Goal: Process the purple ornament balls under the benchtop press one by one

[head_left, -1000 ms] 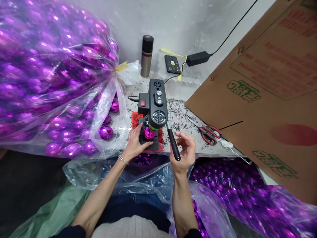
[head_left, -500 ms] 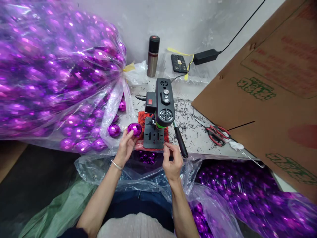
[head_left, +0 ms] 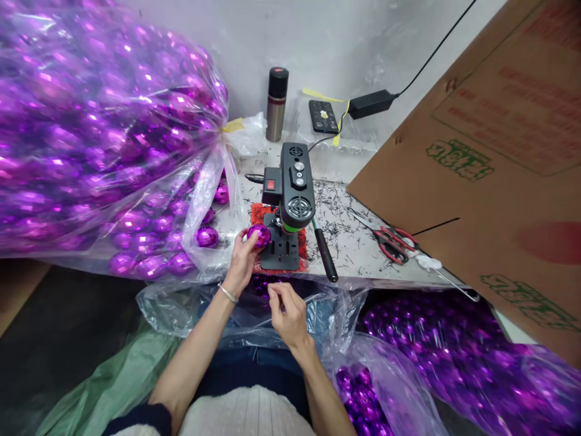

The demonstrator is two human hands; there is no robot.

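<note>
Wall: pale grey (head_left: pixel 345 36), behind a light table (head_left: pixel 358 266) strewn with short black bits (head_left: pixel 331 203).
Machine: a small black press (head_left: pixel 297 181) with a red switch, its dark handle (head_left: pixel 325 251) slanting down on the right side; its slotted base plate (head_left: pixel 271 262) sits over a red mat (head_left: pixel 302 259).
Ball in hand: one shiny purple faceted ball (head_left: pixel 258 237), at the left edge of the base plate as seen from above.
Left hand (head_left: pixel 242 261): thumb and fingers grasp that ball; a bracelet (head_left: pixel 228 294) circles the wrist.
Right hand (head_left: pixel 289 313): near the table's front edge, fingers curled in toward the thumb; whether they pinch anything small, I cannot tell.
Left side: a big clear bag (head_left: pixel 113 121) full of purple balls, tied with yellow, a single ball (head_left: pixel 207 237) just beside its neck.
Back: an upright bottle (head_left: pixel 276 112), a phone (head_left: pixel 323 116), a black power adapter (head_left: pixel 372 104).
Right side: red-handled scissors (head_left: pixel 393 243) by a cardboard box (head_left: pixel 454 212); more purple balls (head_left: pixel 422 345) below the table.
</note>
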